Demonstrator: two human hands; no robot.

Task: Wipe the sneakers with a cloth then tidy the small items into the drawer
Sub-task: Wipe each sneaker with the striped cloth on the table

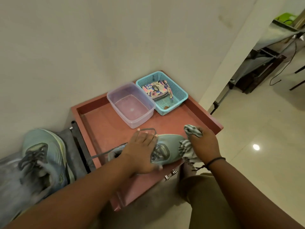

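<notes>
A pale green sneaker lies on the red cabinet top near its front edge, toe pointing right. My left hand presses flat on its laces and tongue. My right hand grips a grey-and-white striped cloth bunched against the sneaker's toe. A second sneaker of the same colour sits lower, to the left of the cabinet. The drawer front with metal handles shows just below the cabinet's front edge.
A clear plastic tub and a teal basket holding a floral pouch stand at the back of the cabinet top. Walls close in behind. A dark rack sits left, tiled floor right, and my knee is below.
</notes>
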